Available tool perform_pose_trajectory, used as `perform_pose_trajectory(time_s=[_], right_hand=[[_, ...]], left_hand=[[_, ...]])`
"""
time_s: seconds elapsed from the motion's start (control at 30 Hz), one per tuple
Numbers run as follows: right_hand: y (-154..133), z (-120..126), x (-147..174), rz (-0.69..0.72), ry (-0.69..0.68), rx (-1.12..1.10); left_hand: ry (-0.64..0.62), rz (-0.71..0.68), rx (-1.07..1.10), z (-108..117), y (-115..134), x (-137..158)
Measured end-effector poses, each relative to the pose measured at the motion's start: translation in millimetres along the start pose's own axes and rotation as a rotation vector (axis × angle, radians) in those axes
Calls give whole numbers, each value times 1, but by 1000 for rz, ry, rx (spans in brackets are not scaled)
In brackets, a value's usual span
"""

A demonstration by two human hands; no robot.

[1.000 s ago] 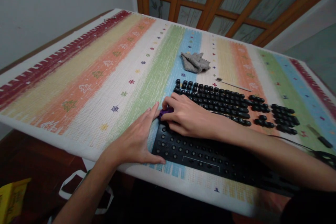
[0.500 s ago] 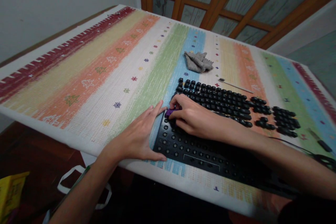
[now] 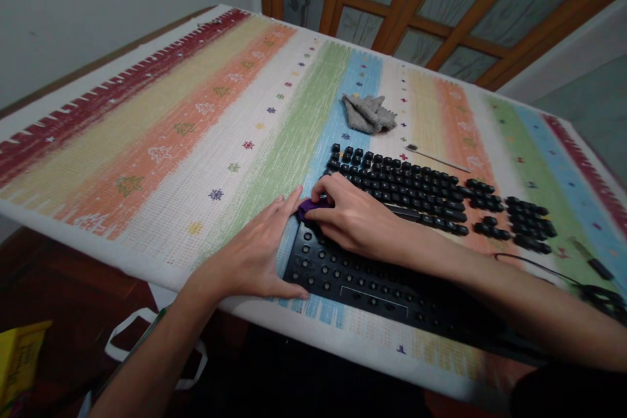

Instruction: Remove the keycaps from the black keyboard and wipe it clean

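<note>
A black keyboard (image 3: 343, 268) with its keycaps off lies at the table's front edge, bare switch posts showing. My left hand (image 3: 255, 251) braces its left end, thumb at the front corner and fingers stretched toward the back corner. Pinched in my right hand (image 3: 347, 212) is a small purple cloth (image 3: 309, 206), pressed on the keyboard's back left corner. Behind the keyboard, the loose black keycaps (image 3: 411, 183) are laid out in keyboard order. My right forearm covers much of the keyboard's right part.
A crumpled grey cloth (image 3: 368, 113) lies behind the keycaps, near a thin brush-like stick (image 3: 438, 158). At the right are a knife-like tool (image 3: 598, 268) and a coiled black cable (image 3: 602, 300). A striped tablecloth (image 3: 161, 124) covers the table; a yellow packet (image 3: 22, 359) is below left.
My right hand has moved slightly left with the purple cloth, which now covers the keyboard's corner and reaches its edge. My left hand stays at the left end.
</note>
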State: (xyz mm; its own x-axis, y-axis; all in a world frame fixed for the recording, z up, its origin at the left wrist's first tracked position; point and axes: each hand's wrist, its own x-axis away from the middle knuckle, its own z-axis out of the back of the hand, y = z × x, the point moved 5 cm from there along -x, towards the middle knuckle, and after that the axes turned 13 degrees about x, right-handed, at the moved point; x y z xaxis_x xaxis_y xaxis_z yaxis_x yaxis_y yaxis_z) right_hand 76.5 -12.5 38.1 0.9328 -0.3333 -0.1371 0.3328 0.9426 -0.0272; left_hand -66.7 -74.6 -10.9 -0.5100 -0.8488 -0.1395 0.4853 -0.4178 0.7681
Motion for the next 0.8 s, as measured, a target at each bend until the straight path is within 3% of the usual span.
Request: perform_pose_trajectory(time_s=[0.4,0.67,0.8], right_hand=[[-3,-1,-2,-3,-1,-5],[-19,-1,-7,177,-62,41],[-11,5,-6,216,9,-22]], left_hand=[[7,-29,9,0,-2,0],[16,-29,17,1,-3,-2],[12,-34,26,0,-3,-2]])
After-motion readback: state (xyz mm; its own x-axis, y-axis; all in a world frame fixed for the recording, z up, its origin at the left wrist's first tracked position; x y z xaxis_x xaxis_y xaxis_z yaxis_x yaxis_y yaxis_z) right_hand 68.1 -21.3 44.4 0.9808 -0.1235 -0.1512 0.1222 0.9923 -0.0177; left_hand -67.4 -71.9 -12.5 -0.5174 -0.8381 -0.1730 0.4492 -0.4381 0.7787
